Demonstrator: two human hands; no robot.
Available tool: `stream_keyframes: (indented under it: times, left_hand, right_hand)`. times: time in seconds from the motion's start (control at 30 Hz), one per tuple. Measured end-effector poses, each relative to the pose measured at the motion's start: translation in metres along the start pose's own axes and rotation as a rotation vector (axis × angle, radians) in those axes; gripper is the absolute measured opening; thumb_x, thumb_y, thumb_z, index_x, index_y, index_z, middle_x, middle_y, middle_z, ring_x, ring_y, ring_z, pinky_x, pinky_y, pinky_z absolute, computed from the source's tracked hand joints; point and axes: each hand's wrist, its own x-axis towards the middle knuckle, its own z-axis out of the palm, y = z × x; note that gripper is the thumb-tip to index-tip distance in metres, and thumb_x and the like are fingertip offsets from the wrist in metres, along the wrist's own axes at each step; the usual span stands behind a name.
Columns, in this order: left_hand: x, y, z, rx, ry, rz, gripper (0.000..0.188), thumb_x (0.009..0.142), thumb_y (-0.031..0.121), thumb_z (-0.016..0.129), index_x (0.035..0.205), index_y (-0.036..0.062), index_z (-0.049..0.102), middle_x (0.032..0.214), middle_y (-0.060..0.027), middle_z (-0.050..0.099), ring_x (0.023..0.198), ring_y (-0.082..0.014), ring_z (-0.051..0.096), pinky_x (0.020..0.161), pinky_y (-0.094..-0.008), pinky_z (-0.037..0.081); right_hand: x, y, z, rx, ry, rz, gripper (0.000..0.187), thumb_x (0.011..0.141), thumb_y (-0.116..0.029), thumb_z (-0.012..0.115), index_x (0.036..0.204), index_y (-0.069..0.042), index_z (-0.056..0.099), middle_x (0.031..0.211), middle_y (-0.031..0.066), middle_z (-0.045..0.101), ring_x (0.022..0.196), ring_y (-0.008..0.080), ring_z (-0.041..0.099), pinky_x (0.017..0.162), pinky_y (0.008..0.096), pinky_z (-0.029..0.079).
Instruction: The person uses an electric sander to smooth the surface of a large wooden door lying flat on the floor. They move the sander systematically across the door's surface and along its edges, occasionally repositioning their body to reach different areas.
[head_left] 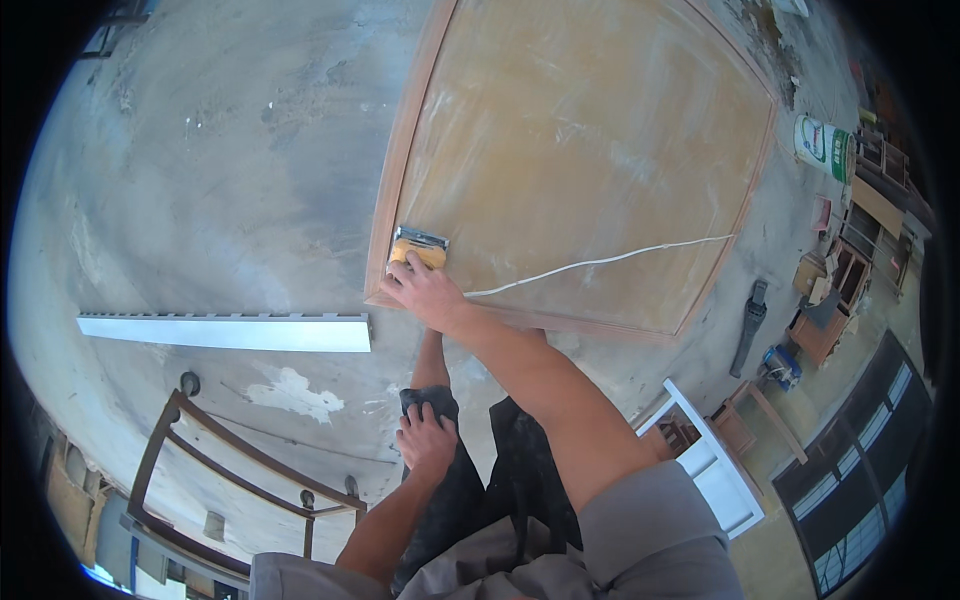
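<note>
My right hand (425, 292) is closed around a yellow electric sander (420, 250) with a dark flat base. The sander sits at the near left corner of a large tan panel (590, 160), beside its reddish wooden border (397, 165). From the sander side a white cord (600, 261) runs across the panel to its right edge. Pale dusty streaks mark the panel's surface. My left hand (427, 440) lies on my left knee with its fingers apart, holding nothing. The sander's underside is hidden.
A long white slatted piece (225, 331) lies on the concrete floor to the left. Nearer stands a brown frame on casters (240, 460). At right are a dark elongated tool (749, 328), a white-and-green bucket (825, 148), a white framed panel (712, 470) and piled wooden pieces (850, 270).
</note>
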Motion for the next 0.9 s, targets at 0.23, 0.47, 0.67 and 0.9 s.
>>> stream_keyframes:
  times: [0.23, 0.47, 0.67, 0.9]
  left_hand:
    - [-0.001, 0.005, -0.001, 0.043, -0.019, 0.0, 0.044, 0.091, 0.035, 0.061, 0.125, 0.0067, 0.065, 0.131, -0.0166, 0.06, 0.121, -0.0382, 0.057, 0.097, -0.0507, 0.05]
    - [-0.001, 0.009, 0.001, 0.105, 0.0, 0.022, 0.043, 0.091, 0.035, 0.061, 0.124, 0.0067, 0.066, 0.132, -0.0166, 0.06, 0.118, -0.0383, 0.058, 0.096, -0.0506, 0.05]
    - [-0.002, 0.014, 0.003, 0.144, 0.027, 0.051, 0.04, 0.091, 0.034, 0.06, 0.119, 0.0059, 0.066, 0.129, -0.0168, 0.061, 0.117, -0.0375, 0.059, 0.094, -0.0503, 0.05]
    - [-0.003, 0.013, 0.004, 0.171, 0.046, 0.07, 0.04, 0.091, 0.034, 0.06, 0.118, 0.0056, 0.066, 0.128, -0.0172, 0.061, 0.117, -0.0376, 0.059, 0.094, -0.0505, 0.05]
  right_hand:
    - [-0.052, 0.003, 0.006, 0.066, -0.039, 0.044, 0.024, 0.087, -0.021, 0.069, 0.11, -0.017, 0.064, 0.117, 0.0024, 0.055, 0.124, 0.027, 0.054, 0.063, 0.0382, 0.065]
    - [-0.118, 0.041, -0.011, 0.076, -0.023, 0.092, 0.021, 0.087, -0.021, 0.068, 0.107, -0.017, 0.064, 0.115, 0.0018, 0.057, 0.12, 0.0237, 0.056, 0.065, 0.036, 0.064]
    - [-0.183, 0.08, -0.018, 0.0, -0.039, 0.109, 0.019, 0.086, -0.02, 0.067, 0.105, -0.017, 0.063, 0.109, 0.0009, 0.057, 0.117, 0.0238, 0.058, 0.064, 0.0351, 0.064]
    - [-0.268, 0.133, -0.039, -0.007, -0.143, 0.114, 0.025, 0.086, -0.016, 0.066, 0.111, -0.018, 0.061, 0.112, 0.0015, 0.057, 0.123, 0.0276, 0.055, 0.074, 0.0374, 0.064]
